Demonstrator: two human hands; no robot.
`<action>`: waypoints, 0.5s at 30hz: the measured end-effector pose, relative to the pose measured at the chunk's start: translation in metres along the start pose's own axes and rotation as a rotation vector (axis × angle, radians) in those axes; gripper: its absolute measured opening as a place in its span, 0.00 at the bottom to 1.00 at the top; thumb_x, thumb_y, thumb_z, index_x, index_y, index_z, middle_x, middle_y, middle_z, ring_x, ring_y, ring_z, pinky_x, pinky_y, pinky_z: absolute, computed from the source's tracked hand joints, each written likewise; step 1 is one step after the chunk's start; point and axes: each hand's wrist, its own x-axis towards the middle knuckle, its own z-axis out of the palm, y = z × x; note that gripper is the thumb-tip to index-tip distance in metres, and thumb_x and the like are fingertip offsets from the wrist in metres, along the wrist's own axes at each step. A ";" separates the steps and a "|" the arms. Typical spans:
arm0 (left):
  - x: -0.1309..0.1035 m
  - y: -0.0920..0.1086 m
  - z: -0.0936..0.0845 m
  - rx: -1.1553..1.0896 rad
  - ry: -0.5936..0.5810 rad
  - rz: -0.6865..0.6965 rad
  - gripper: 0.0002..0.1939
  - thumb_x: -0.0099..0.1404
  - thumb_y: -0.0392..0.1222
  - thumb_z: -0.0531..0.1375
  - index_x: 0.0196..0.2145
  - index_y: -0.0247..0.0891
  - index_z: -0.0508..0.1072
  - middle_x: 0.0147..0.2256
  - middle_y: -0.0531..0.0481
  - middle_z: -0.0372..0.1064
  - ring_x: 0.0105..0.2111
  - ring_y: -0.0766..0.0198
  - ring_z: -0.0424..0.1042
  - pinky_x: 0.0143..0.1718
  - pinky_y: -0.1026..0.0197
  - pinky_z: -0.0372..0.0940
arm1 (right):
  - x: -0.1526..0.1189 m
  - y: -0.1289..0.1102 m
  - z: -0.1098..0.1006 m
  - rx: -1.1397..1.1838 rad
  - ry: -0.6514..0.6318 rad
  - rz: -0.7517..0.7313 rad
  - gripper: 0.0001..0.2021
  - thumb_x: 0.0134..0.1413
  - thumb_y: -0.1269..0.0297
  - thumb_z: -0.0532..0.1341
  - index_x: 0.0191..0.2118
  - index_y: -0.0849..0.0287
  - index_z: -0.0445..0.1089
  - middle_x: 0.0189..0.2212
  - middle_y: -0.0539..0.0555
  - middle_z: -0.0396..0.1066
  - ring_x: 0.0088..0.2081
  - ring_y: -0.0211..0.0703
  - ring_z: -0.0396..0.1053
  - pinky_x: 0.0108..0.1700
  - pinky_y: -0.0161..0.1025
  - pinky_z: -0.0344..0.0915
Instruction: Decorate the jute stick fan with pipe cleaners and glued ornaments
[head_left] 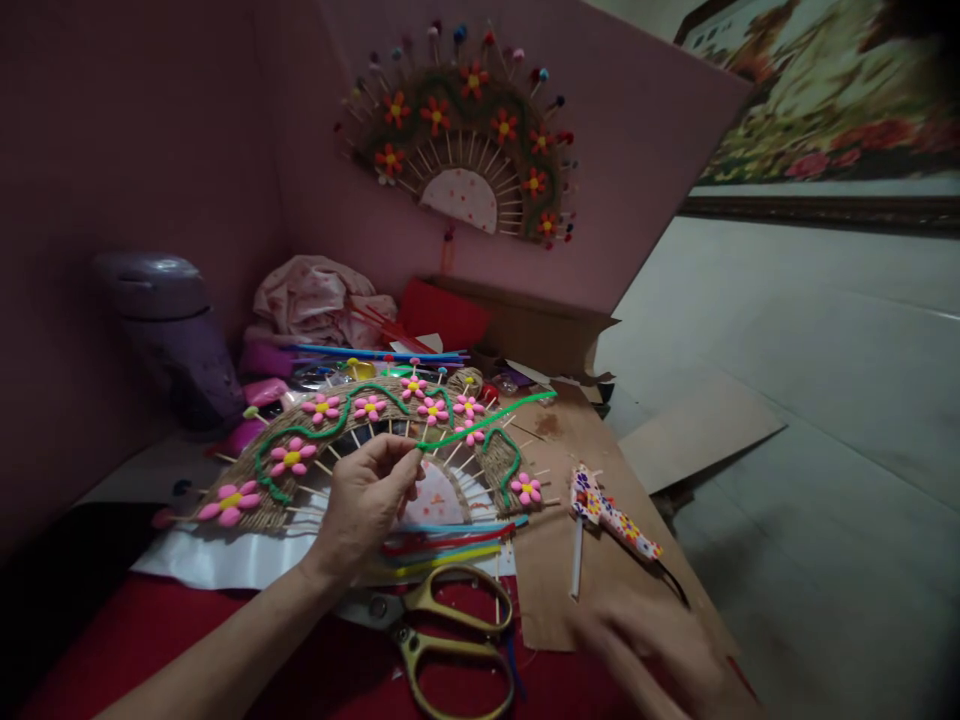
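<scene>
My left hand (375, 490) pinches one end of a green pipe cleaner (502, 412), which stretches up to the right over a fan-shaped craft (442, 395). The fan has twine woven over sticks, pink flowers with yellow centres, and dark green wavy strips. My right hand (652, 650) is smeared by motion at the lower right, below a flower-patterned glue gun (615, 520) with a glue stick (577, 560) poking out of it. Gold-handled scissors (457, 600) lie in front of my left hand, near several coloured pipe cleaners (450, 548).
Brown cardboard (551, 590) lies under the glue gun. A purple bottle (169, 330) stands at the back left, beside pink cloth (315, 300). A finished-looking fan (472, 100) with orange flowers hangs on the pink wall. A cardboard box (532, 325) sits at the back.
</scene>
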 end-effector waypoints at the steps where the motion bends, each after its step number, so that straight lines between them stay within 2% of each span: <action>1: -0.001 -0.001 0.000 0.013 -0.029 0.002 0.10 0.54 0.45 0.61 0.27 0.34 0.70 0.19 0.54 0.65 0.15 0.72 0.61 0.13 0.70 0.55 | 0.028 -0.005 -0.004 -0.008 0.023 -0.003 0.13 0.59 0.68 0.52 0.48 0.49 0.64 0.45 0.54 0.67 0.47 0.45 0.64 0.44 0.45 0.66; 4: -0.002 -0.003 0.000 0.053 -0.084 0.021 0.10 0.55 0.45 0.60 0.27 0.34 0.70 0.19 0.54 0.65 0.16 0.73 0.60 0.15 0.70 0.56 | 0.102 -0.018 0.002 -0.214 0.169 -0.093 0.16 0.56 0.70 0.53 0.50 0.58 0.63 0.49 0.59 0.65 0.52 0.50 0.59 0.52 0.51 0.58; 6: -0.002 -0.003 0.000 0.061 -0.104 0.033 0.09 0.56 0.45 0.60 0.26 0.35 0.69 0.18 0.55 0.64 0.16 0.73 0.60 0.16 0.70 0.56 | 0.132 -0.022 0.015 -0.288 0.158 -0.158 0.14 0.56 0.67 0.54 0.49 0.61 0.64 0.47 0.59 0.66 0.52 0.49 0.59 0.53 0.49 0.55; 8: -0.002 -0.004 -0.001 0.065 -0.106 0.044 0.09 0.56 0.45 0.59 0.27 0.36 0.69 0.18 0.56 0.64 0.15 0.73 0.60 0.16 0.70 0.56 | 0.146 -0.021 0.029 -0.301 0.082 -0.165 0.10 0.58 0.67 0.53 0.42 0.61 0.67 0.38 0.57 0.70 0.43 0.45 0.64 0.46 0.44 0.58; 10: -0.001 -0.006 -0.003 0.084 -0.095 0.063 0.08 0.56 0.44 0.59 0.26 0.36 0.70 0.19 0.56 0.64 0.15 0.73 0.60 0.16 0.70 0.55 | 0.151 -0.018 0.040 -0.307 0.027 -0.157 0.08 0.59 0.68 0.51 0.36 0.61 0.67 0.31 0.54 0.69 0.35 0.42 0.64 0.38 0.39 0.59; 12: 0.001 -0.008 -0.004 0.109 -0.068 0.092 0.08 0.56 0.44 0.59 0.25 0.36 0.69 0.19 0.56 0.64 0.15 0.73 0.60 0.17 0.70 0.55 | 0.155 -0.018 0.046 -0.342 0.018 -0.168 0.08 0.58 0.68 0.52 0.32 0.61 0.66 0.28 0.54 0.68 0.32 0.41 0.63 0.34 0.37 0.57; 15: 0.005 -0.011 -0.005 0.104 -0.023 0.116 0.08 0.55 0.43 0.60 0.24 0.36 0.69 0.19 0.56 0.65 0.16 0.72 0.61 0.18 0.69 0.57 | 0.161 -0.023 0.043 -0.435 0.032 -0.220 0.07 0.57 0.69 0.52 0.30 0.61 0.66 0.28 0.54 0.67 0.33 0.42 0.62 0.34 0.38 0.56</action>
